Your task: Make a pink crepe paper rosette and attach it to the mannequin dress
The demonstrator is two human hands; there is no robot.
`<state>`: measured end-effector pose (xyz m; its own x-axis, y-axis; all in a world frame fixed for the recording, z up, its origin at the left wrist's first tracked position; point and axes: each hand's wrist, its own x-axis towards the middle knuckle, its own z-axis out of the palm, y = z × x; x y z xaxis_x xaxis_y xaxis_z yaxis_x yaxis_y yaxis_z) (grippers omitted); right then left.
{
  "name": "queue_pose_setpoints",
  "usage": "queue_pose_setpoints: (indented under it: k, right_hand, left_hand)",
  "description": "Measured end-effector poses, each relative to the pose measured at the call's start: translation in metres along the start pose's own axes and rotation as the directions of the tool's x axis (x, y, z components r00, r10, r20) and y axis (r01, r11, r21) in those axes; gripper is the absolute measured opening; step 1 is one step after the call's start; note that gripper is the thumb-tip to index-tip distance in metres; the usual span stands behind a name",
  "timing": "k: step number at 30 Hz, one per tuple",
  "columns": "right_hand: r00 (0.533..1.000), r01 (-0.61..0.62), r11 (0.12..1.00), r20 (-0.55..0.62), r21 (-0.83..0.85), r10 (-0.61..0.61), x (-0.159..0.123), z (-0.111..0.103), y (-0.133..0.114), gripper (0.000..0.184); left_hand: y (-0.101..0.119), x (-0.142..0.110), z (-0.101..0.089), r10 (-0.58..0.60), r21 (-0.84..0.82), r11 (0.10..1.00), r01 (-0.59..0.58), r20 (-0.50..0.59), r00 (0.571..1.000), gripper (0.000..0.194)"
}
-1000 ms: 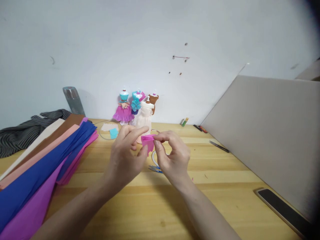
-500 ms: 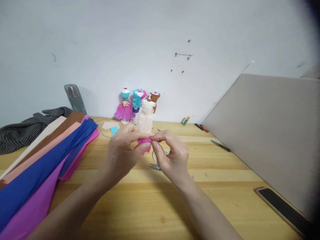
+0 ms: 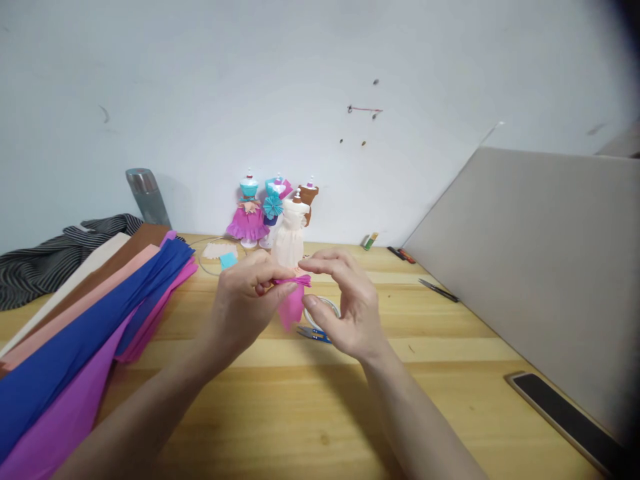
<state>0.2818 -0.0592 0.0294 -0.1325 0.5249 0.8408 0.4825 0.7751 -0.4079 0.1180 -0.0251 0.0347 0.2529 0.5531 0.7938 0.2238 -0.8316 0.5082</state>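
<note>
Pink paper (image 3: 291,308): held above the surface, between the hands; top edge gathered in folds, lower flap hanging lower than half a second ago.
Left hand (image 3: 245,287): fingers pinch the gathered edge, now without help from the other side.
Right hand (image 3: 347,300): fingers have parted and come off the folds; thumb and forefinger stand around the free end, holding nothing. Judged effect: the pleats depend on the left pinch alone (a slackened grip could let them spread).
Wall (image 3: 225,80): pale, marked by several small holes.
Surface (image 3: 280,407): striped wood, reaching the wall.
Panel (image 3: 540,247): pale, bounding the right side.
Coloured sheets (image 3: 95,327): fanned at the left, blue and purple nearest.
Dress forms (image 3: 290,227): grouped upright near the wall, beyond the hands.
Phone (image 3: 570,407): flat, beside the panel.
Blue-handled snips (image 3: 314,333): lying near the right hand, just beside a white ring (image 3: 330,308).
</note>
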Motion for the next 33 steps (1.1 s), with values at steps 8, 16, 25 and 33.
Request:
queue_pose_setpoints:
  k: [8, 16, 25, 33]
  right_hand:
    - [0.991, -0.137, 0.974, 0.034, 0.182, 0.133, -0.002, 0.002, 0.006, 0.005]
    - [0.935, -0.353, 0.849, 0.133, 0.392, 0.328, -0.001, 0.0, 0.012, 0.02]
    - [0.904, -0.427, 0.847, 0.127, 0.316, 0.408, -0.002, 0.003, 0.014, 0.019]
    - [0.828, -0.542, 0.748, 0.096, 0.382, 0.552, 0.001, 0.001, 0.014, 0.019]
  left_hand:
    - [0.003, 0.003, -0.004, -0.13, -0.162, 0.976, 0.149, 0.122, 0.984, 0.007]
    - [-0.003, 0.008, -0.004, -0.325, -0.401, 0.823, 0.403, 0.251, 0.912, 0.005]
    - [-0.006, 0.008, -0.001, -0.382, -0.385, 0.805, 0.451, 0.245, 0.891, 0.004]
    - [-0.011, 0.012, -0.011, -0.426, -0.272, 0.841, 0.467, 0.198, 0.883, 0.023]
